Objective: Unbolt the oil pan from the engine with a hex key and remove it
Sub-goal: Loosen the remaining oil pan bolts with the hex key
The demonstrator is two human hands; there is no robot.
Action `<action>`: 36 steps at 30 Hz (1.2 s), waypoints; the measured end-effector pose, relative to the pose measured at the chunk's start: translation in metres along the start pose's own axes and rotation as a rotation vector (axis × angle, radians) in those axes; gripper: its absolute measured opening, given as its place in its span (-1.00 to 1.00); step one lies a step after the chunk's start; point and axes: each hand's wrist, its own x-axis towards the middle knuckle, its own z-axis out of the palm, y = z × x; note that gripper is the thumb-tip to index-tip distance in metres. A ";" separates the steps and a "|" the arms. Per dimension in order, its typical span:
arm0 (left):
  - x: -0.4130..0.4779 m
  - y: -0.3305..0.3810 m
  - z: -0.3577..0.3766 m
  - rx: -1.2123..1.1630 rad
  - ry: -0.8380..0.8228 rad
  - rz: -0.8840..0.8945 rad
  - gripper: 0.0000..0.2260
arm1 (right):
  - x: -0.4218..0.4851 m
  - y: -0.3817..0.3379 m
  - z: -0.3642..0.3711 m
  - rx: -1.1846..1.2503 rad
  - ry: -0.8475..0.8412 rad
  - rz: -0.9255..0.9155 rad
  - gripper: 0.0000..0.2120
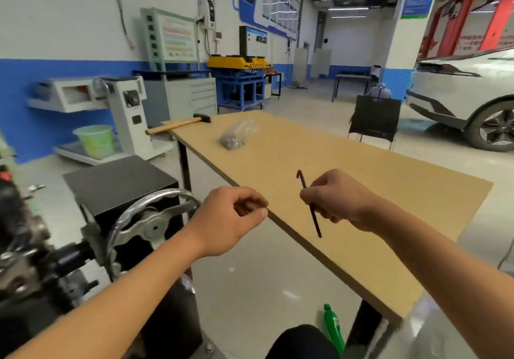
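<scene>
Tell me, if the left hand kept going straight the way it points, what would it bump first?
Probably the near edge of the wooden table; the left hand is pinched right beside it. Depth is hard to judge.

Hammer (178,125), bag (236,136) on table (389,191) far end; handwheel (150,219) left of table.
</scene>
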 end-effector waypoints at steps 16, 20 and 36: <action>-0.229 0.018 -0.197 0.513 0.690 -0.253 -0.73 | -0.040 -0.218 0.234 0.297 -0.357 -1.118 -0.79; -0.268 0.002 -0.180 0.400 0.849 -0.341 -0.77 | -0.040 -0.205 0.252 0.370 -0.454 -1.108 -0.77; -0.403 0.005 -0.218 0.561 1.149 -0.272 -0.84 | -0.173 -0.304 0.346 0.363 -0.527 -1.494 -0.85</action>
